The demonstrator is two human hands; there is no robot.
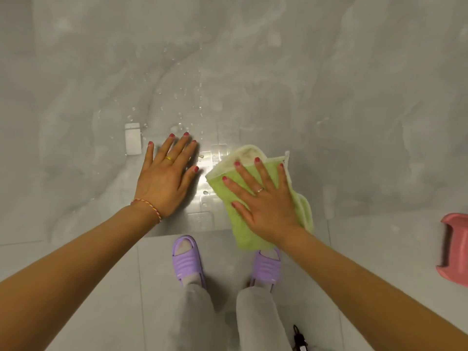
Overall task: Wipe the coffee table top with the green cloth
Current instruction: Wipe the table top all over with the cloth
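Green cloth at near counter edge, under right hand, fingers spread flat, pressing, not gripping. Left hand flat on counter beside cloth, fingers open. Water droplets beyond.

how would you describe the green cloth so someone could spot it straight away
Start at the near edge of the grey marbled table top, just above the purple slippers. The green cloth lies there, pressed flat under the right hand, hanging slightly over the edge. It is the only lime-green, cream-trimmed thing; the left hand rests on bare table.
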